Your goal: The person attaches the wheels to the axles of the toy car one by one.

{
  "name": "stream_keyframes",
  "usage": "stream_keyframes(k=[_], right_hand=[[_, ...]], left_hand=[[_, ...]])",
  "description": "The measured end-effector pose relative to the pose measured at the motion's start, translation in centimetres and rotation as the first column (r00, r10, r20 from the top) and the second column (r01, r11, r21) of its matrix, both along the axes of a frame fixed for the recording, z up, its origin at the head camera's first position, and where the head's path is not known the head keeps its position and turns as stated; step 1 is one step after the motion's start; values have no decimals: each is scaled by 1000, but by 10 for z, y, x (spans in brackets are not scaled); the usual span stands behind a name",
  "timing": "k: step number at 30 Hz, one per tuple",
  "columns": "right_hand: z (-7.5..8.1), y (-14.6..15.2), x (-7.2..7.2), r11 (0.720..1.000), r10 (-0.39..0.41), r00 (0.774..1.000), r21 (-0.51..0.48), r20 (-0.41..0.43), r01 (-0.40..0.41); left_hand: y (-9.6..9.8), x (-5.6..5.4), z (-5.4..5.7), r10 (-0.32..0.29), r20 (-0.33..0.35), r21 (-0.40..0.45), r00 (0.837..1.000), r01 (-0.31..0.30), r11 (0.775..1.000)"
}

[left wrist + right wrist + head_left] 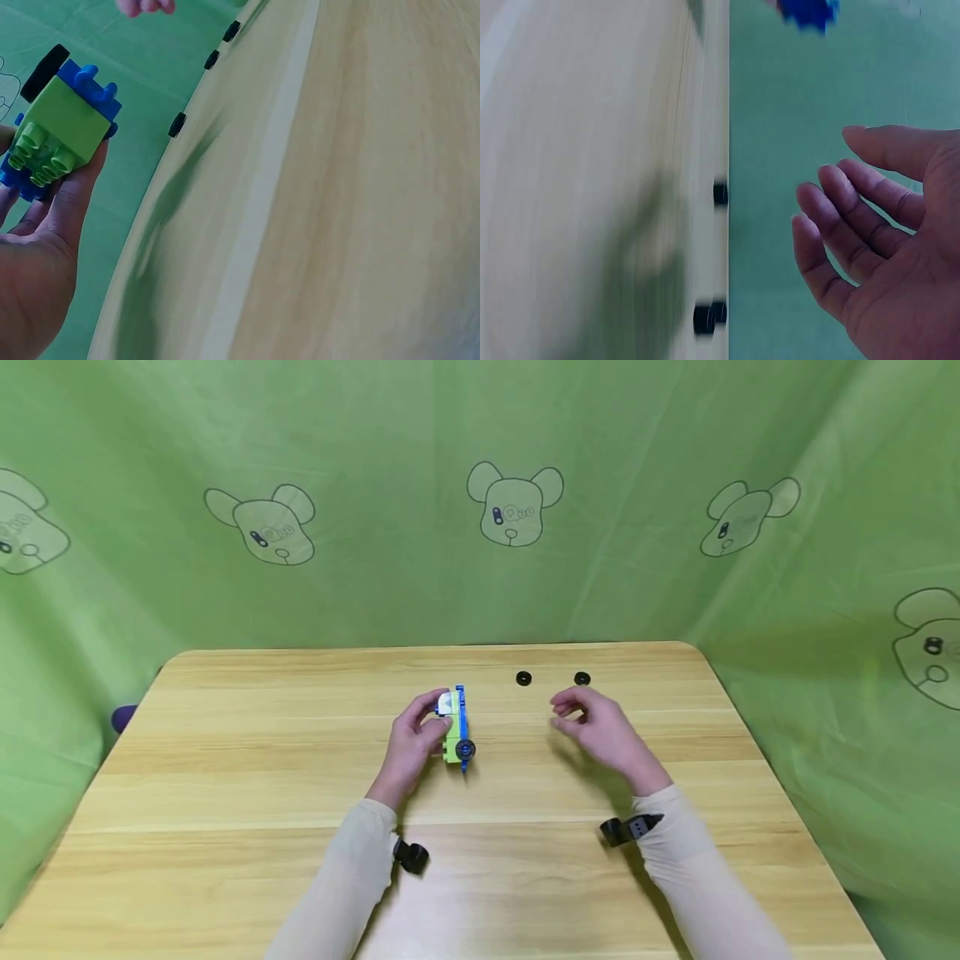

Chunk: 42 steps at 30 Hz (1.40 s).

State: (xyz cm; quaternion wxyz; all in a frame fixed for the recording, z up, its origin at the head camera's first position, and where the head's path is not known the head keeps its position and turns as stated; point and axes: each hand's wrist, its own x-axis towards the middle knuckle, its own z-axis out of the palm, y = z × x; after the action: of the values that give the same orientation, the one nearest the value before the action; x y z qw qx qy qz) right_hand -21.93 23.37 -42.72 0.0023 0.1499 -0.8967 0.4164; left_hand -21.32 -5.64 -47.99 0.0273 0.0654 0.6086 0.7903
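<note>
Left-hand grip: a blue-and-green toy vehicle (453, 735) is held between thumb and fingers of the left hand (408, 743).
Toy vehicle: it is held over the table (247, 768), left of the right hand; a white piece (445, 703) is carried at its far end, and green studs (64, 158) are shown.
Fitted wheel: a black wheel (471, 756) is carried on the vehicle's side, its middle filled by a blue hub (465, 749).
Right-hand grip: nothing is held by the right hand (603, 733); its fingers are loosely bent, a gap left to the thumb.
Loose wheels: three black wheels (178, 124) are seen on the table in the wrist views, near its far edge.
Sleeves: pale sleeves (341, 868) are worn, a small black camera (411, 856) strapped at each wrist.
Backdrop: the table is surrounded by a green curtain (375, 585) printed with bear heads.
</note>
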Motion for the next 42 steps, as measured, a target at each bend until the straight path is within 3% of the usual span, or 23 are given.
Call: stream_keyframes(k=[6,15,19,24,34,42], right_hand=[[-5,41,-9,995,-97,995,10,9,97],[-17,77,-18,985,-133,990,117,45,126],[-24,81,-26,986,-116,988,129,102,103],[-32,82,-38,985,-91,989,156,115,73],[-40,77,-55,979,-30,997,206,71,15],[-46,76,-59,973,-36,997,229,65,20]], left_hand=[[0,-1,0,-3,4,-4,1000,3,1000],[0,-2,-1,-5,17,-17,1000,5,1000],[0,-3,-1,-7,22,-23,1000,8,1000],[1,-2,0,-11,19,-32,1000,12,999],[1,0,1,-9,26,-32,1000,10,999],[2,-1,-1,-9,32,-44,999,10,999]])
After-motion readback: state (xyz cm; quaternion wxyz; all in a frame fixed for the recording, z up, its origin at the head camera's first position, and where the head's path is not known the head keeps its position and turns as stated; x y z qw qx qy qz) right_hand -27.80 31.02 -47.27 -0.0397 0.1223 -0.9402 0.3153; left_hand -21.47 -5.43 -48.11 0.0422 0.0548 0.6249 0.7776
